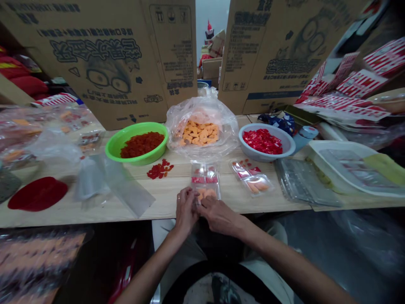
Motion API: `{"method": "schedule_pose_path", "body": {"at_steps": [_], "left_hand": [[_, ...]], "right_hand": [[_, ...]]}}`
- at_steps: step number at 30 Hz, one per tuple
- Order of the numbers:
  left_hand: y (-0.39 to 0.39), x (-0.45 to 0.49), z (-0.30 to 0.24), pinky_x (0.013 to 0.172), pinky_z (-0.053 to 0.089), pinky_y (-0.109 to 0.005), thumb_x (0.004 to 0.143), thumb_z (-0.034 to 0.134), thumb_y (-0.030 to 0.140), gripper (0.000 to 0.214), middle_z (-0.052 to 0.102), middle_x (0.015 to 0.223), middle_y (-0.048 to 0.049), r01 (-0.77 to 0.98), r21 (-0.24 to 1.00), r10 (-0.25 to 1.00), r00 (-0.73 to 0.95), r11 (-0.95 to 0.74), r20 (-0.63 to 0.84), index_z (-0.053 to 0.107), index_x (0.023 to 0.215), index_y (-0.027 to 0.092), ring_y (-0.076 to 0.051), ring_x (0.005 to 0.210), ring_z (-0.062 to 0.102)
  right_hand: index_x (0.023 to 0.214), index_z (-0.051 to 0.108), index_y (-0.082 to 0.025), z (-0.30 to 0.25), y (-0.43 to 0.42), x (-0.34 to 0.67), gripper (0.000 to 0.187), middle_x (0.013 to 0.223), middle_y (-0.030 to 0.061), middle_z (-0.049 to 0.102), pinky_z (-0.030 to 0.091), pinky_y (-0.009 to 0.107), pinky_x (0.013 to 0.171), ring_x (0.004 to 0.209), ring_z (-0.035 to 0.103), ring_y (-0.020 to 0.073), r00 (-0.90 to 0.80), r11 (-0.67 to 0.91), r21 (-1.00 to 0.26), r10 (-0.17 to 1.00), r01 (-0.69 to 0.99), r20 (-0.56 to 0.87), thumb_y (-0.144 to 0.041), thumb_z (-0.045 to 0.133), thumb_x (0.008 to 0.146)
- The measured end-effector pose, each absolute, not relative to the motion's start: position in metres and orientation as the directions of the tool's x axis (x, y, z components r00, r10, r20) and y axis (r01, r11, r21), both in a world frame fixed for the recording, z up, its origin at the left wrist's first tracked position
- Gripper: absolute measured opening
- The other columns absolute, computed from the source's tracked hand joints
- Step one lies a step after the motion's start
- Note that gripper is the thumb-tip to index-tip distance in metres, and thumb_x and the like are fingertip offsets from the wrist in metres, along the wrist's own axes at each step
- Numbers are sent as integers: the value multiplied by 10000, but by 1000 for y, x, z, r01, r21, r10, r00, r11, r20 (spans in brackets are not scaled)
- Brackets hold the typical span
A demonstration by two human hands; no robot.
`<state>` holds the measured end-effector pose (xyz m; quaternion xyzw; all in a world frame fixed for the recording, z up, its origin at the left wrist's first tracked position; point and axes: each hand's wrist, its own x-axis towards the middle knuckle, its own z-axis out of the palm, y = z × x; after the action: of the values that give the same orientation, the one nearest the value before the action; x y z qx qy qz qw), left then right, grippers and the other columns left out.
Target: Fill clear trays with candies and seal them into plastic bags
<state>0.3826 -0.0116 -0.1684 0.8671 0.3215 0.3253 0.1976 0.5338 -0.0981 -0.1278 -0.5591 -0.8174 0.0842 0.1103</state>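
A clear compartment tray (205, 175) lies at the table's front edge, with red packets in its middle and orange pieces (206, 193) in its near part. My left hand (186, 207) is closed on the tray's near left corner. Beside it, my right hand (219, 214) has its fingers curled in a pinch at the near edge; what they pinch is hidden. Beyond the tray, a clear plastic bag (202, 107) holds more orange pieces. Dark red dried pieces (160, 169) lie loose to the left. A second filled tray (252, 176) lies to the right.
A green bowl (110, 150) of dark red pieces and a pale blue bowl (287, 145) of red packets flank the bag. Right are stacked clear trays (305, 181) and a white tub (329, 145). Left are plastic sleeves (126, 185) and a red lid-like object (38, 193). Cardboard boxes (126, 55) stand behind.
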Motion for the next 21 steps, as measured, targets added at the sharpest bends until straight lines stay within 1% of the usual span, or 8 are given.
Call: {"method": "schedule_pose_path", "body": {"at_steps": [4, 6, 9, 12, 14, 16, 18, 21], "left_hand": [[-14, 382, -163, 913, 480, -445, 812, 543, 121, 206, 553, 1289, -112, 433, 461, 620, 663, -774, 419, 633, 979, 202, -287, 1167, 511], [-12, 386, -163, 838, 479, -398, 842, 518, 122, 160, 632, 1127, -87, 440, 406, 589, 700, -801, 402, 637, 913, 202, -253, 1038, 557], [3, 392, -166, 738, 455, -359, 856, 512, 122, 164, 640, 880, -58, 484, 302, 569, 736, -821, 368, 633, 782, 204, -228, 854, 554], [25, 393, -165, 745, 452, -362, 836, 506, 87, 205, 625, 840, -63, 530, 254, 588, 732, -809, 343, 654, 760, 207, -229, 833, 552], [31, 393, -157, 774, 461, -383, 822, 514, 86, 206, 616, 878, -77, 567, 231, 612, 732, -791, 300, 680, 812, 209, -242, 862, 558], [24, 397, -144, 795, 474, -422, 778, 548, 92, 220, 601, 949, -106, 583, 200, 616, 748, -788, 248, 692, 904, 201, -278, 919, 559], [3, 412, -133, 845, 490, -456, 719, 573, 78, 340, 582, 1071, -141, 521, 238, 568, 793, -819, 218, 674, 1028, 178, -306, 1001, 553], [-33, 455, -129, 990, 480, -423, 727, 550, 61, 514, 514, 1304, -160, 301, 429, 416, 886, -852, 205, 570, 1232, 153, -276, 1150, 534]], "right_hand": [[1158, 587, -118, -132, -109, 523, 399, 1237, 181, 579, 474, 402, 914, 1119, 532, 283, -333, 351, -275, 936, 895, 113, -20, 511, 779], [1168, 589, -117, -133, -110, 523, 405, 1250, 178, 574, 473, 397, 915, 1124, 526, 283, -307, 331, -288, 944, 899, 124, -24, 507, 782], [1162, 615, -126, -128, -105, 540, 384, 1148, 150, 614, 472, 367, 891, 1064, 546, 268, -206, 243, -329, 968, 913, 142, -40, 497, 807], [1153, 645, -107, -120, -99, 588, 362, 1075, 162, 639, 447, 367, 919, 1032, 560, 267, 123, -58, -341, 977, 938, 173, -53, 484, 834], [1179, 641, -70, -117, -98, 633, 382, 1131, 207, 635, 410, 393, 972, 1109, 544, 296, 424, -357, -312, 887, 880, 181, -44, 478, 835], [1185, 642, -59, -116, -99, 679, 383, 1179, 234, 631, 395, 402, 975, 1166, 535, 324, 653, -605, -286, 750, 743, 110, -54, 490, 834], [1126, 669, -44, -117, -102, 717, 326, 1165, 260, 645, 411, 394, 927, 1148, 566, 344, 766, -731, -284, 643, 620, 15, -87, 527, 835], [978, 710, -17, -121, -103, 745, 237, 1013, 273, 690, 446, 345, 769, 977, 660, 331, 812, -795, -318, 573, 517, -113, -177, 608, 835]]}}
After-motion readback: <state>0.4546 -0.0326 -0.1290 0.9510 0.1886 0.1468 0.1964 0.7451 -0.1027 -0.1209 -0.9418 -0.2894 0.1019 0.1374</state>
